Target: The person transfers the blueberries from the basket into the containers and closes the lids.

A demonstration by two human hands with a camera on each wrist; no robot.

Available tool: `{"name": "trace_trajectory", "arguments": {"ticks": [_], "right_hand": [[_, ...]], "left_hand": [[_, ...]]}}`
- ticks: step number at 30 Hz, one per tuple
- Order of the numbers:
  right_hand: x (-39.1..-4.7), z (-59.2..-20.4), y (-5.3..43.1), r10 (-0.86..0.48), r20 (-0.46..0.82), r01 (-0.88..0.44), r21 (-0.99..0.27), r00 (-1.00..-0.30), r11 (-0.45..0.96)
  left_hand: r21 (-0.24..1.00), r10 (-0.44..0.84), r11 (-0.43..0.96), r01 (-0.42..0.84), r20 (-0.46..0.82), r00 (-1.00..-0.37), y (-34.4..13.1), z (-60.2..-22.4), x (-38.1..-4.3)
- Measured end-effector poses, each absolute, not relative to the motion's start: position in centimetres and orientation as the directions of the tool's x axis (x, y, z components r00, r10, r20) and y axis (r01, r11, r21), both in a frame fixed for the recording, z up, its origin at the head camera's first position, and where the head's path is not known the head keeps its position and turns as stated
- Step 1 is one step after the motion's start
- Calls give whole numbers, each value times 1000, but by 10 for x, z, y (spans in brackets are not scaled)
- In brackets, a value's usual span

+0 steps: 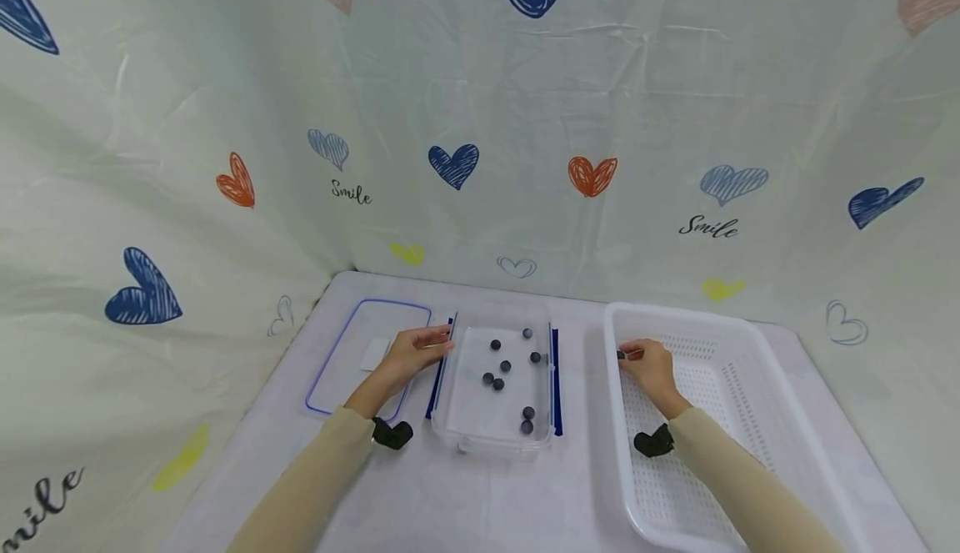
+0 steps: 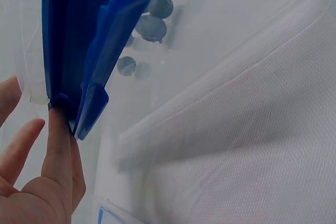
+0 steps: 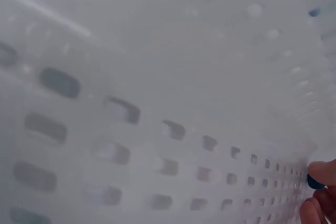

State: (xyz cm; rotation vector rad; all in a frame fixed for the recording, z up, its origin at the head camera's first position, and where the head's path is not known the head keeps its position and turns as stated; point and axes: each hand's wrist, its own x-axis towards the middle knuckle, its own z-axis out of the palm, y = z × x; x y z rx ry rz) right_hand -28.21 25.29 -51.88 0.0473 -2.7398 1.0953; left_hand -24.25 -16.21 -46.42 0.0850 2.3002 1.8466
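My left hand reaches to the left side of a clear plastic box, its fingers against the blue side clip. Several small dark blue balls, which look like blueberries, lie spread over the box floor. Inside the white perforated basket, my right hand is by the left wall. Thumb and fingers pinch one dark blue ball, partly hidden by the fingertips in the right wrist view.
A clear lid with a blue rim lies flat left of the box, with a small white label showing. Another blue clip hangs along the box's right side. A curtain printed with hearts stands behind the table.
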Motion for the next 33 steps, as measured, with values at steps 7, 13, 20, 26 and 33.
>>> {"name": "trace_trajectory", "arguments": {"ticks": [7,13,20,26,33], "right_hand": [[-282,-519,252,36,189,-107,-688,-981,718],[-283,-520,252,33,207,-125,-705,-978,698],[-284,-522,251,40,214,-124,-697,-976,707],[-283,-521,247,51,225,-123,-692,-973,711],[-283,-520,246,51,238,-130,-686,-970,716]], "left_hand": [[969,163,237,-74,-114,-980,-162,-463,-242],[970,159,228,-85,-123,-980,-163,-464,-243],[973,162,214,-86,-122,-979,-162,-465,-244],[974,160,210,-86,-121,-980,-162,-465,-244],[970,152,227,-83,-120,-981,-162,-464,-244]]}}
